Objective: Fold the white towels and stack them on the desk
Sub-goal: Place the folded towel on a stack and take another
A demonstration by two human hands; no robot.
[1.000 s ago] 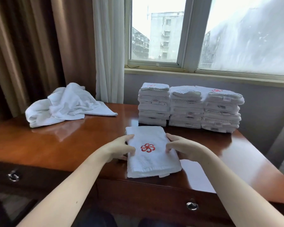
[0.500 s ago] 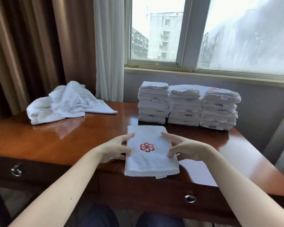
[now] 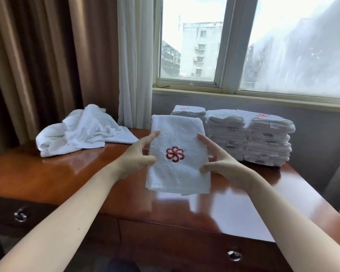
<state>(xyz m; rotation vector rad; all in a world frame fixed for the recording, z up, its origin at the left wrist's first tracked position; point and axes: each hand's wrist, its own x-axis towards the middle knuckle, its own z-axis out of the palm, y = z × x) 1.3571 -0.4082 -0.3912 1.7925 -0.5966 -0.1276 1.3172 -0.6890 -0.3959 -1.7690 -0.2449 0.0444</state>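
A folded white towel [image 3: 177, 173] with a red pinwheel logo hangs in the air above the wooden desk [image 3: 67, 177]. My left hand [image 3: 137, 160] grips its left edge and my right hand [image 3: 218, 161] grips its right edge. Behind it, at the back right of the desk, stand three stacks of folded white towels [image 3: 249, 138]; the leftmost stack is partly hidden by the held towel. A heap of unfolded white towels [image 3: 82, 130] lies at the back left.
The desk's front has drawers with metal ring pulls [image 3: 234, 255], and another pull [image 3: 20, 215] at the left. Brown curtains [image 3: 37, 65] and a white sheer curtain [image 3: 134, 61] hang behind the desk. A window [image 3: 243, 46] sits above the stacks.
Both hands have lifted the folded towel off the desk and raised it toward the stacks. The heap and the stacks have not moved.
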